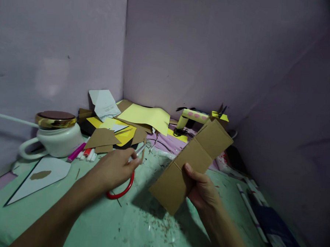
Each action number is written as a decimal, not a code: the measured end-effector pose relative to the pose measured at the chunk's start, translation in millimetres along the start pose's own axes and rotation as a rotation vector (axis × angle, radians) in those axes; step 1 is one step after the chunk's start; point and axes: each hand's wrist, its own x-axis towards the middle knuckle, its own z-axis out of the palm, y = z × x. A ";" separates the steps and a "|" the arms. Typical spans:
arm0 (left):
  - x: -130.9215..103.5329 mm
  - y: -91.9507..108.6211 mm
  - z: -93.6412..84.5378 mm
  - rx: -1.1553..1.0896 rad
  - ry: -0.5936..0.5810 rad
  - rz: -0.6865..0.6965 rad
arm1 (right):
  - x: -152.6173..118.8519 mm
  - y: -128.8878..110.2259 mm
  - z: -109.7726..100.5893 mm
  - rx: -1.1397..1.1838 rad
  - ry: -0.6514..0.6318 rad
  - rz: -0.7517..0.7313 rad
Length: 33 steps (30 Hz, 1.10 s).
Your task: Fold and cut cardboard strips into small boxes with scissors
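Note:
My right hand (201,188) holds a folded strip of brown cardboard (192,160) up above the table, tilted, with the thumb on its face and the fingers behind. Crease lines divide the cardboard into panels. To the left, my left hand (121,167) is closed around the middle of a pair of scissors (127,189). A red handle loop shows below the hand and the pale blades point away, up and to the right. Part of the scissors is hidden under the fingers. Small brown scraps are scattered on the table below the cardboard.
A white mug (59,140) with a gold-rimmed lid stands at left, beside several markers (76,152). Yellow paper (145,117) and cardboard pieces (102,138) pile against the wall. A yellow paper model (194,116) stands behind. A dark blue packet (278,229) lies at right.

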 end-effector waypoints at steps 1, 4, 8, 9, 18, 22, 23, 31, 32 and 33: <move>-4.2 -3.6 0.9 0.126 -0.002 -0.017 | 0.6 -1.1 -0.9 0.008 0.010 0.004; -17.2 -8.2 13.1 0.366 -0.040 -0.025 | 1.4 -3.8 -2.4 0.026 0.033 0.006; -22.8 -6.9 28.7 0.492 -0.051 -0.067 | 0.1 -5.0 -2.4 0.034 0.020 -0.007; -21.7 -6.9 29.8 0.500 -0.049 -0.085 | -0.4 -5.0 -2.3 0.031 0.020 -0.009; -16.7 -13.3 16.0 0.206 0.063 -0.176 | -3.9 -10.3 -0.5 0.047 0.006 -0.062; -24.2 -15.7 19.2 -0.101 0.126 -0.048 | -4.1 -14.0 -0.4 0.073 0.003 -0.113; -26.5 -16.5 23.0 -0.133 0.151 -0.003 | -4.2 -14.8 -0.4 0.078 0.003 -0.136; -47.3 -10.7 68.2 -0.188 0.287 0.402 | -10.2 -19.5 -3.4 0.082 0.016 -0.323; -49.4 -8.6 72.6 -0.201 0.308 0.423 | -11.6 -19.7 -4.3 0.072 0.016 -0.328; -51.1 -6.8 76.6 -0.211 0.331 0.423 | -12.9 -19.6 -5.3 0.062 0.013 -0.335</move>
